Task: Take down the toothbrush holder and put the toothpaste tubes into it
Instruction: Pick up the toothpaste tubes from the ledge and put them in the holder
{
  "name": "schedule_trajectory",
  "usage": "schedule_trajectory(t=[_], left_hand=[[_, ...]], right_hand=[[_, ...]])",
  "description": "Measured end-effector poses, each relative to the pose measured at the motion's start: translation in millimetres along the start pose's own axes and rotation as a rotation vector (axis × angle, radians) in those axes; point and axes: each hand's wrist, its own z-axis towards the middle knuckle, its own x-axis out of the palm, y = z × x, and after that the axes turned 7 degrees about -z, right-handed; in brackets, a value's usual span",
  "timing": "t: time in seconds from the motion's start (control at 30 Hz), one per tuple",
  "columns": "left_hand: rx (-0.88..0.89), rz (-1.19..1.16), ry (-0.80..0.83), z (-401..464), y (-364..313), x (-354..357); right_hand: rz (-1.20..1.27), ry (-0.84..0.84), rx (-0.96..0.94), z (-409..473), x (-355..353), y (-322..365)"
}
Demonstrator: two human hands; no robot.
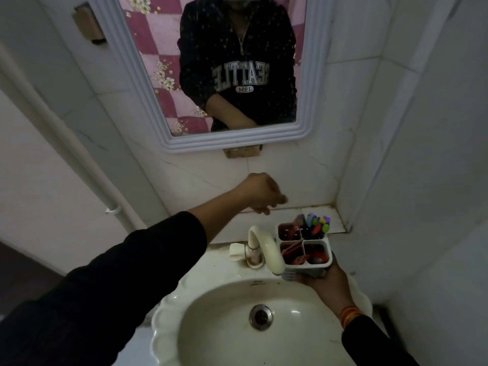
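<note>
Mirrored "SEATTLE 1994" on reflected sweatshirt [237, 75]

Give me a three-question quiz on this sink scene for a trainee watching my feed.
1. Which hand holds the toothbrush holder?
2. True or false: the holder stands on the tiled ledge.
3. The toothbrushes sit in which compartment: A) near left, B) far right, C) near right?

Key:
1. The right hand, gripping it from below over the sink, beside the tap.
2. False; it is held in the air. The left hand is up by the wall.
3. B.
</note>
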Motion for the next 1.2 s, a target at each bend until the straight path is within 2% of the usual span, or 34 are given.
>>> schedule_trajectory(t=[0.07,0.2,0.33,0.47,0.6,0.77,0.87,1.0,1.13,1.2], left_hand=[[-0.079,0.102,-0.058,5,35,-11],[-0.253,0.462,-0.066,19,115,-15],[-0.375,0.536,-0.029,22,167,-3],[-0.338,0.65,-0.079,29,193,7],[-0.315,0.648,-0.16,32,207,14],[-0.17,0.774,-0.246,23,217,15],[-0.05,0.713,-0.274,16,200,9],[-0.083,0.389,-0.185,5,135,-11],[0.083,0.403,-0.125,-5,61,-22],[0.113,0.385,-0.096,-13,23,-25]], right_hand=[[-0.009,0.003,-0.014,1,1,-4],[-0.014,0.008,-0.013,5,1,-11],[0.022,0.025,0.02,7,0,-15],[0.004,0.016,0.014,4,2,-10],[-0.023,0.019,0.021,8,0,-15],[0.003,0.037,0.014,7,-1,-18],[0.04,0.045,0.024,6,1,-7],[-0.002,0.037,0.012,5,-1,-8],[-0.029,0.028,0.007,1,-2,-4],[-0.027,0.015,0.011,0,-3,-3]])
